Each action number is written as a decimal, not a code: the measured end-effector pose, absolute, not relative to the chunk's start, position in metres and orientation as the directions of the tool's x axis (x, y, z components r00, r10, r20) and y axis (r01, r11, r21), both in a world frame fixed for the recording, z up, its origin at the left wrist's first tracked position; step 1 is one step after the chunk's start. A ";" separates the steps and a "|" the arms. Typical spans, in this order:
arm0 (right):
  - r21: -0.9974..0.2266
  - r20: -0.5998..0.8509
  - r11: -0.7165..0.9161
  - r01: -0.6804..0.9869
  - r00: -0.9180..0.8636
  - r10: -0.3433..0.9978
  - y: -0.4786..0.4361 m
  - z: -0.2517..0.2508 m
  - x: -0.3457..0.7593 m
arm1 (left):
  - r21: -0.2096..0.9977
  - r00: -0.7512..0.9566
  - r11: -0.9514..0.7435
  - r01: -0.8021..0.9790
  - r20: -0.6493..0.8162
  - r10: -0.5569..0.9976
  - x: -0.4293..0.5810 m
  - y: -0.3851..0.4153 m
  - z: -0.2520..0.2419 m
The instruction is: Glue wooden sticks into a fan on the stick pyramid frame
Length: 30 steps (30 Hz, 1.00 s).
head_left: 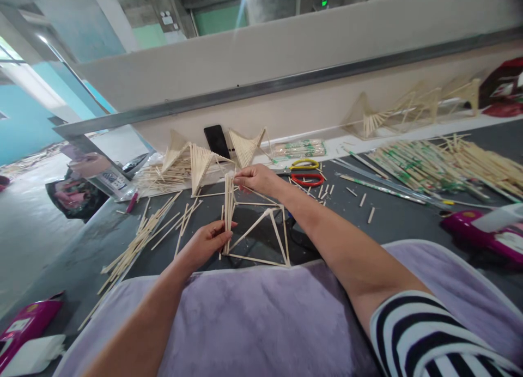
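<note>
A small frame (258,259) built of thin wooden sticks stands on the dark table before me. Along its left side, several upright sticks (229,211) sit close together like a narrow panel. My left hand (209,242) is closed at the lower part of these sticks, thumb and fingers pinching them. At their top end, the fingertips of my right hand (258,179) pinch the sticks; my fingers partly hide the contact. Inside the frame's right part, slanted sticks (277,230) meet at a raised joint.
Loose sticks (134,241) lie to the left. Behind are finished stick models (200,167), a black phone (216,141) and scissors with red and yellow handles (306,179). Wrapped chopsticks (425,167) are piled right. A purple cloth (261,322) covers the near edge.
</note>
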State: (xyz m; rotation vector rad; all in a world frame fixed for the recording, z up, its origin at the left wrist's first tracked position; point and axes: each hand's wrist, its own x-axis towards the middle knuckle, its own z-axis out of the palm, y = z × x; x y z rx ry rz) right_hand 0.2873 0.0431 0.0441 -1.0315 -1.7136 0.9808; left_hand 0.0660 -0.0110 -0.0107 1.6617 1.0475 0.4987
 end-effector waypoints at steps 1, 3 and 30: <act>-0.911 0.282 0.344 0.228 -0.265 0.922 0.043 0.044 0.287 | 0.918 0.531 -0.059 0.393 -0.174 0.829 0.066 -0.011 -0.010; -0.911 0.284 0.347 0.222 -0.270 0.920 0.044 0.042 0.287 | 0.912 0.537 -0.068 0.405 -0.177 0.825 0.066 -0.012 -0.009; -0.931 0.305 0.349 0.106 -0.301 0.904 0.045 0.030 0.288 | 0.897 0.625 -0.110 0.429 -0.206 0.753 0.057 -0.012 -0.005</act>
